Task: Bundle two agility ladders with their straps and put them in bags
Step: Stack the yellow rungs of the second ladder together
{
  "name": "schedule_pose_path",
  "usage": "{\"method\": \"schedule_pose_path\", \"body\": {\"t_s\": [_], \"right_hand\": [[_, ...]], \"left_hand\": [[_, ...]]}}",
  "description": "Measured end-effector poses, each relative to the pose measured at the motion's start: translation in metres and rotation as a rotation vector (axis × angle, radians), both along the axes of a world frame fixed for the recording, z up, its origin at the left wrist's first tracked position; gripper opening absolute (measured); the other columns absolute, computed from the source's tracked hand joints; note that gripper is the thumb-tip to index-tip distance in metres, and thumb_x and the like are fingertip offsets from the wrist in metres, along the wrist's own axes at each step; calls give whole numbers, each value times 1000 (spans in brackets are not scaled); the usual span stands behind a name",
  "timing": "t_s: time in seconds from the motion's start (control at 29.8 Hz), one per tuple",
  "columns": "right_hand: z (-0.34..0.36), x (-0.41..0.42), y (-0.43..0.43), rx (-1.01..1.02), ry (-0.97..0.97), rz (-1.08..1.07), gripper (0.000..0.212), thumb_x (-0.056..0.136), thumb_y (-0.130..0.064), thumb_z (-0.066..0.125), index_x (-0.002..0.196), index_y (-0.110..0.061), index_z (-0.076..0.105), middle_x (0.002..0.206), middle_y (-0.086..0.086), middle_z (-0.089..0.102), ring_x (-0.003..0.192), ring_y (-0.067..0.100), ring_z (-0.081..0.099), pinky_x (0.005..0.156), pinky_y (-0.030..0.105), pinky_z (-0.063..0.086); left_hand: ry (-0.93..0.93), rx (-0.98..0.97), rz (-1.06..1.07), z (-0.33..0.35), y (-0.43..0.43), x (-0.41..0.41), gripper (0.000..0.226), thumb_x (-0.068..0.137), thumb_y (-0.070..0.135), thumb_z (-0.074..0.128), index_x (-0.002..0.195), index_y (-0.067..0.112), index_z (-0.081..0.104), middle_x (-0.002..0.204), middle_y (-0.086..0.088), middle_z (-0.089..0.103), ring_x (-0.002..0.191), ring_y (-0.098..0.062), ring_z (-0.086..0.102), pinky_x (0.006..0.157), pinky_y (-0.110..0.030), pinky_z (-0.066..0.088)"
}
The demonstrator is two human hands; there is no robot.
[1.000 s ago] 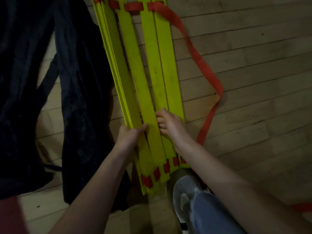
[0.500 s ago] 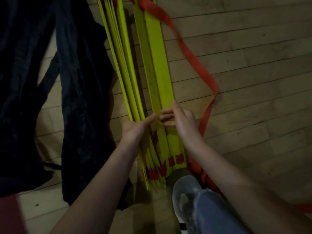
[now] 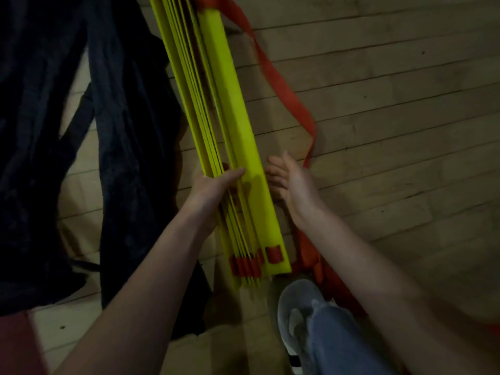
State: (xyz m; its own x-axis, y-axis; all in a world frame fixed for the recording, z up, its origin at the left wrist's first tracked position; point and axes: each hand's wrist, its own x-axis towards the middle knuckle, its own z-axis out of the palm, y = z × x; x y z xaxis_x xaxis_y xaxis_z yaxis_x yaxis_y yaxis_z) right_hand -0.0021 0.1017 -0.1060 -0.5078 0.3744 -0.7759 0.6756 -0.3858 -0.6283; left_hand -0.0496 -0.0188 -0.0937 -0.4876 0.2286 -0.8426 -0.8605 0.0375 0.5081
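Note:
A stack of yellow agility ladder rungs [image 3: 232,109] lies on the wooden floor, gathered on edge into one tight bundle with red strap tabs at the near end. My left hand [image 3: 213,185] grips the left side of the bundle, thumb across the top. My right hand [image 3: 292,182] is just right of the bundle, fingers loosely curled and holding nothing. A loose red strap [image 3: 281,85] curves over the floor to the right and bunches behind my right forearm. A dark bag [image 3: 127,109] lies flat to the left of the rungs.
My foot in a grey shoe [image 3: 300,312] with a blue jeans leg stands at the near end of the bundle. Light wooden floorboards [image 3: 392,117] spread out to the right. More dark fabric [image 3: 32,131] covers the far left.
The fanned-out rungs have been pushed together into one upright bundle. My right hand has come off the rungs and now sits beside them.

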Motion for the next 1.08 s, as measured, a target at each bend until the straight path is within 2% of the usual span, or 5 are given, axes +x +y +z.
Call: {"method": "schedule_pose_path", "body": {"t_s": [0.37,0.64,0.84,0.94,1.08], "right_hand": [[0,12,-23,10,50,266,40,99,-36,31,95,-23,69,114,10,64,107,21,59,98,35,44],[3,-14,-20,42,99,208,24,96,-35,42,113,-22,54,99,-2,61,87,11,58,72,26,46],[12,-61,-24,37,30,208,97,75,-48,69,148,-19,13,149,9,32,135,22,35,110,38,30],[31,-68,-39,97,-36,359,120,46,-66,78,143,-15,29,143,10,43,130,25,42,109,43,35],[61,-63,-63,128,-28,503,70,52,-45,73,110,-13,52,118,8,59,112,25,54,91,31,45]], "left_hand": [[46,73,-60,-10,-11,23,12,85,13,63,96,9,65,86,-11,72,75,-21,69,70,-35,59],[237,80,-167,-12,-6,27,18,78,-7,65,83,11,65,70,0,70,66,-15,67,62,-33,57],[137,85,-189,-10,-13,48,25,76,-8,66,96,3,57,67,0,58,56,-9,58,48,-19,48],[138,32,-226,3,-29,69,57,73,-10,69,122,6,43,82,0,56,71,-8,55,53,-13,48],[197,-25,-389,28,-59,76,82,69,-7,76,135,7,28,97,4,48,89,-7,52,67,-10,49]]}}
